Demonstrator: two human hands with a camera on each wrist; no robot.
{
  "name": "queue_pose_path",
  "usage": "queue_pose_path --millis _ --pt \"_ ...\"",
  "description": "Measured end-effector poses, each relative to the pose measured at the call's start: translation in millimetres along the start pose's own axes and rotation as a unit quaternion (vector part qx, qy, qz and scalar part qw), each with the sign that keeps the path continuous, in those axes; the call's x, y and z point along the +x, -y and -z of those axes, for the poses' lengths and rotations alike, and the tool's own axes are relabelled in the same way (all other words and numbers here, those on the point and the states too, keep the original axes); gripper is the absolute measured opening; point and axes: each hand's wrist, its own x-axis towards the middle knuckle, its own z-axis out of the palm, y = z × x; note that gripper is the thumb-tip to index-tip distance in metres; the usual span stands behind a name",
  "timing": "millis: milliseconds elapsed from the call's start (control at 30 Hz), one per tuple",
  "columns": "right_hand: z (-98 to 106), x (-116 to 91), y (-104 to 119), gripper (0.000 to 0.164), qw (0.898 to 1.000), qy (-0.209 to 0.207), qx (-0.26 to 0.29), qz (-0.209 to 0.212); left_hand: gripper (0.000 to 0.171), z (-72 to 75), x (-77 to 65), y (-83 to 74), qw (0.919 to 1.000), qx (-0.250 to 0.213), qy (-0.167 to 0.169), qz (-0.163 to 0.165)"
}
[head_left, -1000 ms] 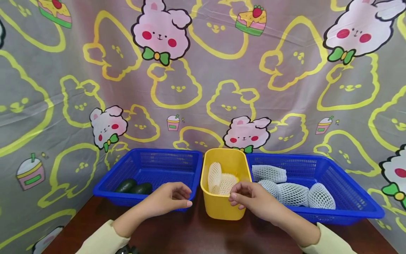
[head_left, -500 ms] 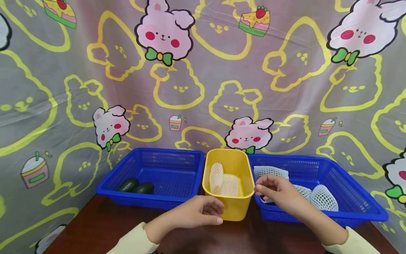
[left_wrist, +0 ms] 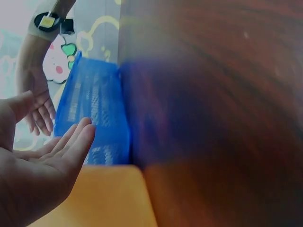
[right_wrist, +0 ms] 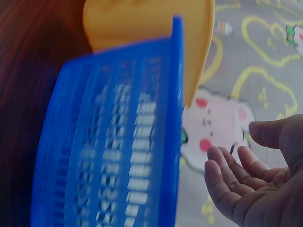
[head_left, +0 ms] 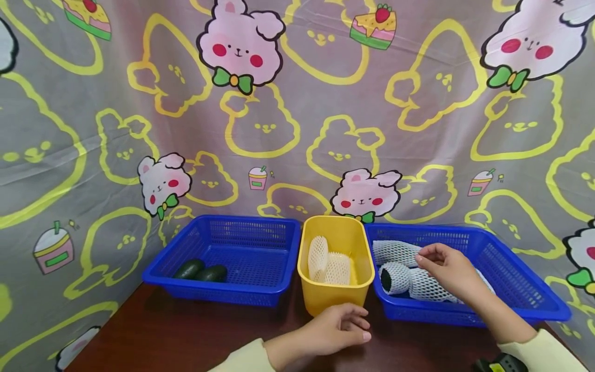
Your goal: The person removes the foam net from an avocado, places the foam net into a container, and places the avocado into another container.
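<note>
My right hand (head_left: 448, 268) hovers over the right blue basket (head_left: 525, 294), fingers loosely bent and holding nothing. Beneath it lie several white foam net sleeves (head_left: 427, 285); a dark green end shows from one netted piece (head_left: 394, 278). My left hand (head_left: 337, 330) is held in front of the yellow bin (head_left: 325, 295), palm turned right, fingers relaxed with nothing in them. Cream foam nets (head_left: 335, 269) sit inside that bin. In the left wrist view the left hand (left_wrist: 42, 175) has its fingers extended; the right wrist view shows the right hand (right_wrist: 258, 182) likewise free of objects.
Two dark green, oval fruits (head_left: 213, 274) lie in the left blue basket (head_left: 253, 263). All three containers stand side by side on a dark brown table (head_left: 186, 330). A patterned curtain (head_left: 297, 170) hangs right behind them.
My left hand has moved right, from near the left basket to in front of the yellow bin. My right hand has moved right, from the bin's edge to over the right basket.
</note>
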Motion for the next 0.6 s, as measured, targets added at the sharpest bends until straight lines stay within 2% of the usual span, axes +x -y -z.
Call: queue_pose_path --millis 300,600 --pt "25.1 4.5 -47.5 0.053 0.993 -0.021 -0.103 -0.046 0.039 -24.2 22.0 5.4 0.9988 -0.018 -0.032 0.032" --pt "43.9 13.8 -84.9 0.067 0.984 -0.013 -0.154 -0.093 0.034 -39.5 37.1 5.8 0.9898 -0.122 -0.068 0.027"
